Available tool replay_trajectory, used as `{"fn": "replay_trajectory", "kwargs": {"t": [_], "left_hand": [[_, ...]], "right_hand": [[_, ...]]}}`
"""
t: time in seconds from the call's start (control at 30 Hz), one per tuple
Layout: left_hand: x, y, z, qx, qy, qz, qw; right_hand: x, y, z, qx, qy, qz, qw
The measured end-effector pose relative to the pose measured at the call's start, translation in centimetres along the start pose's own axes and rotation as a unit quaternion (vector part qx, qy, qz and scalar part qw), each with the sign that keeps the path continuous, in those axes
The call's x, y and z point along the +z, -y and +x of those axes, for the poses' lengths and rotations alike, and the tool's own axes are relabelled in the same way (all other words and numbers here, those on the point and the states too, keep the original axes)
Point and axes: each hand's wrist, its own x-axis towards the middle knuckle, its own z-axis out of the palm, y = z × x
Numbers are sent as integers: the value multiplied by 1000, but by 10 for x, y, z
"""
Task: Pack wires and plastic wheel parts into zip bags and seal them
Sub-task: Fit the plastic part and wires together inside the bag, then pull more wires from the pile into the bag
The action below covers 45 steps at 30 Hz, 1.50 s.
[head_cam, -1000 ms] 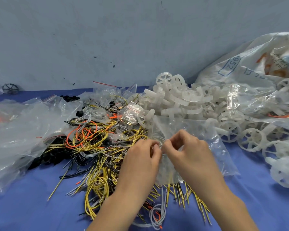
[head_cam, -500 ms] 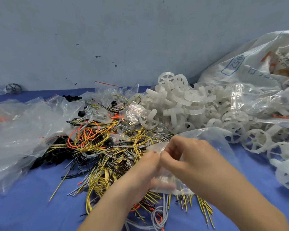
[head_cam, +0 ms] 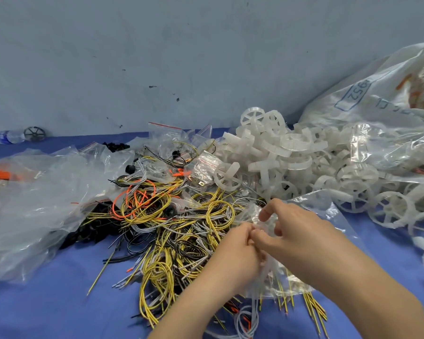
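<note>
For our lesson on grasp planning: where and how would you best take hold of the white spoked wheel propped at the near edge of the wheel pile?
Pinch the rim of the white spoked wheel, coming from the wire side at its left front. It leans with its open face towards the camera, so a finger can likely slip between the spokes with the thumb outside the rim. Behind and to the right, the wheel pile crowds it. Both hands are busy.

Legible marking: the digits "952", printed in blue inside a blue outlined box, on the large white sack (head_cam: 367, 94) at the right. Adjacent blue characters and orange print on the same sack are not readable.
</note>
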Motion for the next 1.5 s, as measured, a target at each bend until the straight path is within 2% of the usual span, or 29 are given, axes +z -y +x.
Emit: {"fn": "replay_trajectory", "kwargs": {"t": [0.1,0.17,0.27,0.33,0.4,0.57,0.67,0.77,0.9,1.1,1.2,1.23,1.3,1.4,1.5], "left_hand": [[-19,-10,-5,-1,-4,-61,998],[-41,-14,-10,21,-24,-47,998],[-87,-4,-15,39,-148,89,984],[-115,13,-17,15,-266,229,936],[-130,32,-21,-26,-329,342,880],[-133,57,-18,-43,-341,418,841],[-130,58,-16,-20,-360,443,821],[-132,55,-16,24,-382,434,815],[-142,40,-19,68,-427,385,815],[-152,15,-31,140,-433,158,876],[-151,7,-35,117,-347,-98,925],[-150,6,-35,96,-301,-195,928],[-150,7,-34,48,-226,-343,911],[-145,12,-32,-30,-151,-444,882],[-137,17,-30,-73,-105,-457,880]], "right_hand": [[1,1,-2,4,-27,-22,999],[4,2,-1,-4,-44,-20,999],[7,1,0,-23,-57,16,998],[9,1,2,-35,-58,52,996],[10,2,4,-43,-65,87,993],[13,3,11,-38,-115,135,983],[16,4,14,-38,-135,140,980],[19,5,15,-42,-149,150,976],[20,5,16,-45,-161,161,973],[20,5,16,-46,-169,158,972],[21,5,15,-46,-168,155,972],[21,5,15,-46,-167,153,973],[21,6,16,-45,-164,151,974],[21,5,15,-42,-155,145,976],[20,5,13,-19,-123,139,982]]}}
